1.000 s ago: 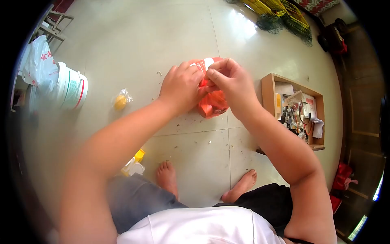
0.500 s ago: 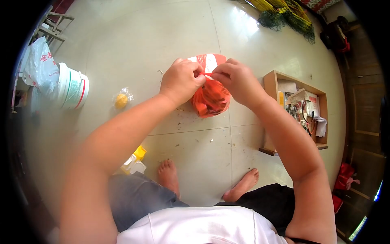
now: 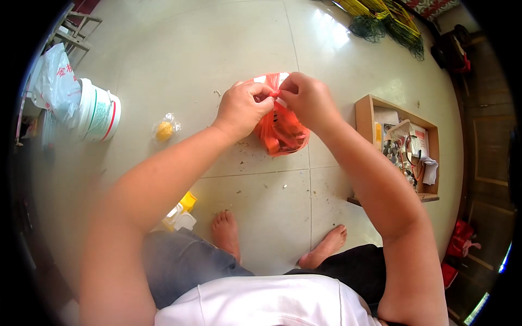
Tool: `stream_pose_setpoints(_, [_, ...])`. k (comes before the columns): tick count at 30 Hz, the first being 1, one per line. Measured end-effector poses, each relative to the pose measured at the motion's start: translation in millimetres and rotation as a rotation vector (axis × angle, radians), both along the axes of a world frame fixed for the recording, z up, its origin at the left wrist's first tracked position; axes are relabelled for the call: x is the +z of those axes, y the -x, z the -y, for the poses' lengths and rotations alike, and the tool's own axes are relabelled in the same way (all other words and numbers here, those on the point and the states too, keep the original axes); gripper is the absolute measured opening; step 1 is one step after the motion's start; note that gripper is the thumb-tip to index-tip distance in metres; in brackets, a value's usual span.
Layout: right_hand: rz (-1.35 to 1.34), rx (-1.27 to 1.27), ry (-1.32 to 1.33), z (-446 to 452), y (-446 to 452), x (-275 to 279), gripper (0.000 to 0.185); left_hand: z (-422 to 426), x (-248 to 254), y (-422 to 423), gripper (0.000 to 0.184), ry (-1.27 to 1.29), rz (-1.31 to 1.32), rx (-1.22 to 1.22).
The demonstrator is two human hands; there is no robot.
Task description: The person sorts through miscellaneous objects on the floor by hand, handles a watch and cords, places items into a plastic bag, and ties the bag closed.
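A red plastic bag [image 3: 285,133], partly see-through with dark and orange contents, is in front of me above the tiled floor. My left hand [image 3: 243,106] pinches the gathered neck of the bag from the left, thumb and forefinger pressed together. From the right, my right hand [image 3: 309,96] grips the same twisted part, its fingertips nearly touching those of the left. Behind the hands a red-and-white part shows at the top of the bag. Whether the neck is knotted is hidden by my fingers.
A wooden drawer [image 3: 365,117] full of small items sits on the right. On the left are a white bucket [image 3: 100,114], a plastic bag [image 3: 57,81] and a wrapped yellow item [image 3: 164,130]. Green-and-yellow netting [image 3: 375,24] lies at the far right. Crumbs dot the floor.
The stretched red strip between my hands has become a bunched neck as the hands drew closer together. My right hand has moved slightly up and left; the left still pinches the bag.
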State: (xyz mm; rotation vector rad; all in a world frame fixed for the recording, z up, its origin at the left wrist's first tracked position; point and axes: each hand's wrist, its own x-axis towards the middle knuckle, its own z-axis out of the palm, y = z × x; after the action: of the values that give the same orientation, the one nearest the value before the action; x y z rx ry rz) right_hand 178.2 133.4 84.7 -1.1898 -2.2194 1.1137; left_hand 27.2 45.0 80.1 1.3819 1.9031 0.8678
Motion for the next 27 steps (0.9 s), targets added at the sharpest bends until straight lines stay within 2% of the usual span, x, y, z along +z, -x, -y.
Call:
stream_pose_setpoints(1, [0.001,0.001,0.001,1,2,-3,0.01,1,-1,0,0.021,-0.017,0.0,0.024])
stream_pose_setpoints(3, [0.024,0.018,-0.245,2,6,-3,0.009,2,-3,0,0.021,-0.029,-0.026,0.017])
stream_pose_setpoints(4, [0.024,0.018,-0.244,3,7,-1,0.009,3,-3,1,0.022,-0.042,-0.053,0.009])
stream_pose_setpoints(6, [-0.005,-0.045,-0.035,6,8,3,0.01,4,-2,0,0.022,-0.039,-0.042,0.016])
stream_pose_setpoints(12, [-0.021,0.028,0.075,3,5,5,0.012,4,-4,2,0.02,-0.048,0.007,0.025])
stream_pose_setpoints(13, [-0.018,0.029,0.076,3,5,4,0.012,4,-4,2,0.019,-0.063,0.018,0.021])
stream_pose_setpoints(15, [-0.005,0.081,-0.184,1,4,1,0.012,3,-4,3,0.019,-0.069,0.027,0.018])
stream_pose_setpoints(17, [0.006,0.072,-0.175,2,5,0,0.013,1,-2,4,0.018,-0.075,0.034,0.013])
stream_pose_setpoints(19, [0.018,0.064,-0.162,5,7,6,0.014,0,-1,7,0.017,-0.002,0.183,0.018])
stream_pose_setpoints(21, [0.095,-0.018,0.201,6,9,15,0.016,1,-1,10,0.016,0.0,0.195,0.001])
stream_pose_setpoints(25, [0.102,0.014,0.352,5,9,17,0.019,0,0,14,0.013,0.027,0.185,-0.031])
stream_pose_setpoints(27, [0.055,-0.073,0.506,7,9,18,0.021,-1,1,15,0.011,0.014,0.164,-0.052])
